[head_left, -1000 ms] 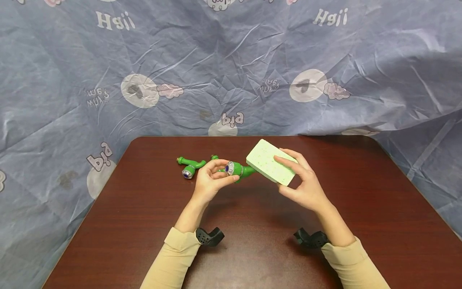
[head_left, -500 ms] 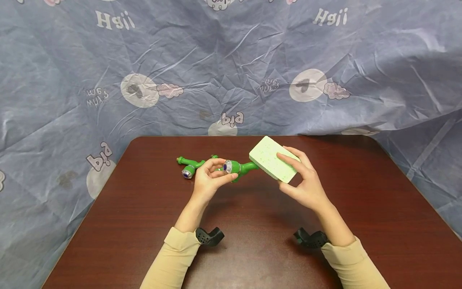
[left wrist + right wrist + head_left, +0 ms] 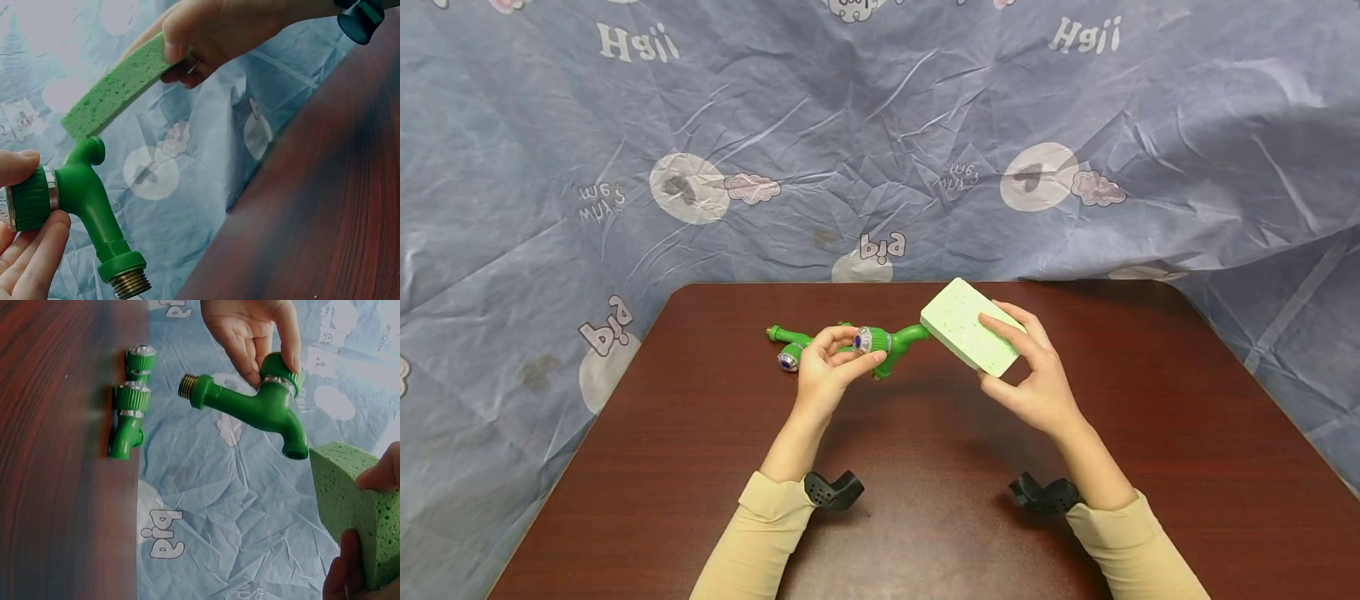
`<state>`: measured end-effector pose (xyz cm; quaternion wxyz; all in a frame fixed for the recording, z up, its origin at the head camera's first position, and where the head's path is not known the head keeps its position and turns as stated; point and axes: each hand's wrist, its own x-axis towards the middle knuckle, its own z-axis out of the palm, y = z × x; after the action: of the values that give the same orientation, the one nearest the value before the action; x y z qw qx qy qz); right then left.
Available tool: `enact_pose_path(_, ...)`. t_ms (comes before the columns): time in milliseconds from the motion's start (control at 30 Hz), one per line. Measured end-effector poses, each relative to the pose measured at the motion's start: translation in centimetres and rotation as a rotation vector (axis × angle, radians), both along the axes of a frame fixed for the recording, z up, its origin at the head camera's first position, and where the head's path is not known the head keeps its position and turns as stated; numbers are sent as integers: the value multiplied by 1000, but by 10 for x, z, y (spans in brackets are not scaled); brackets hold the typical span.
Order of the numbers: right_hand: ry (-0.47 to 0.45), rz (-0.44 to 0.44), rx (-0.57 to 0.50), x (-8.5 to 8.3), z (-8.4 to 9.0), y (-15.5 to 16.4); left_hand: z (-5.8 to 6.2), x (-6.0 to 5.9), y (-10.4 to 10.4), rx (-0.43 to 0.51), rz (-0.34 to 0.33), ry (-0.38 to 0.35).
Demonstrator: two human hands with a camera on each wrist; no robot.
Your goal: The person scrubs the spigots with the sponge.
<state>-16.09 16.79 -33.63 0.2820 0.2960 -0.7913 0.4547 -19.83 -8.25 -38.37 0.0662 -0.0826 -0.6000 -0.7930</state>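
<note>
One tap and sponge between both hands.

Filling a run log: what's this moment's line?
left hand: holds tap | right hand: holds sponge at spout | spare tap: on table

A second tap lies half hidden behind the left hand; the sponge runs off the wrist view's edge.
</note>
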Motion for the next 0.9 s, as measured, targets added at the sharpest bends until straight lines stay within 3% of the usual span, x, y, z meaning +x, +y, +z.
enact_pose_path(400, -22, 154, 41, 4, -4, -10, 0, 0, 1, 7, 18, 24)
enact_pose_path(667, 17, 102, 16, 3, -1, -7, 1, 0, 1, 21, 46, 11)
enact_pose_path(900, -16, 158, 30, 4, -4, -10, -1, 1, 4, -5, 33, 47)
